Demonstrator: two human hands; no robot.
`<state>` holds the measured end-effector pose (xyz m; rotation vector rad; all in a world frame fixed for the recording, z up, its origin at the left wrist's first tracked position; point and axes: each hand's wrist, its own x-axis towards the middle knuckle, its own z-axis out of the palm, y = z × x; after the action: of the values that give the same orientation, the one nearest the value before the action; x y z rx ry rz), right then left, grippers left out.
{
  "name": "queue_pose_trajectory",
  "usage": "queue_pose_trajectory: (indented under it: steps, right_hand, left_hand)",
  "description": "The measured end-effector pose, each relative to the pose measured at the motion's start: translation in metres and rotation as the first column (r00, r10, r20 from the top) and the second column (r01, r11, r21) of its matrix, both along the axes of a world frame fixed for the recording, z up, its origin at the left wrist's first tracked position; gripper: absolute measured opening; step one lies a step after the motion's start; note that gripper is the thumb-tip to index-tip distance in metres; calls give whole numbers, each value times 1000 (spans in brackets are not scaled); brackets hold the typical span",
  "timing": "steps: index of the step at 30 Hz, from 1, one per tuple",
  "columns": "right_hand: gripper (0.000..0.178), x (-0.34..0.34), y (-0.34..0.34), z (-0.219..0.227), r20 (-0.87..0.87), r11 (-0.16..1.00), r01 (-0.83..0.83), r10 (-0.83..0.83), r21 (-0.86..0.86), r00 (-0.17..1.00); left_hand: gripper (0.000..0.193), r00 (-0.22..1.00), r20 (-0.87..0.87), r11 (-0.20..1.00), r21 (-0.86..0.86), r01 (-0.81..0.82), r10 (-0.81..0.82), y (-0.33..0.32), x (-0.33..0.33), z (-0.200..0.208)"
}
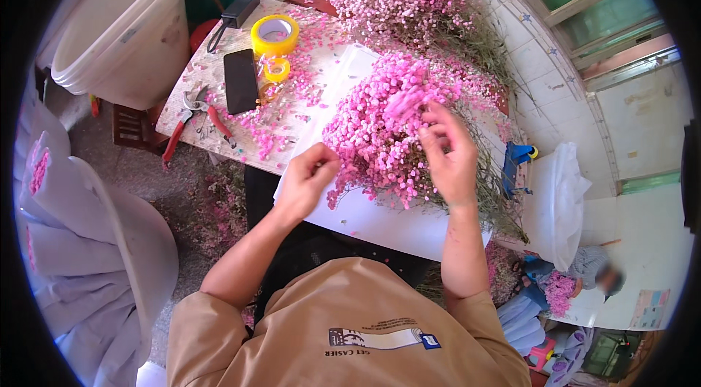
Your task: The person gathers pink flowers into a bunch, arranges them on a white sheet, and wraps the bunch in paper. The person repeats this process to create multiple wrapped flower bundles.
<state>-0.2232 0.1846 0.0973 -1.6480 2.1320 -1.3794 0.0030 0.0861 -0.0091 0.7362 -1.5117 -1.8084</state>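
Observation:
A bunch of small pink baby's-breath flowers [376,124] lies on white wrapping paper [343,223] in front of me, its green stems running to the lower right. At the bunch's left edge is my left hand [310,177], fingers curled closed; whatever they may hold is hidden. My right hand [450,153] is over the right side of the bunch, its fingers bent at a pink flower sprig [404,104] smeared by motion, which it seems to grip by the end.
Another pile of pink flowers [416,4] lies behind. Tape [275,35], a phone [241,82] and red-handled pruning shears [196,113] lie to the left on the table. White tubs [128,29] and wrapped bunches [80,248] stand left. A blue tape dispenser [516,168] is right; another person [591,270] sits beyond.

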Motion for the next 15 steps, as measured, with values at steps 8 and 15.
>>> queue_pose_trajectory:
  steps: [8,15]
  right_hand:
    - [127,-32,-4,27,-614,848,301,36,436,788]
    - [73,-98,-26,9,-133,924,10,44,382,990]
  left_hand:
    - [19,773,610,535,-601,593,-172,5,86,41]
    - [34,947,163,492,-823,285,-277,35,-3,99]
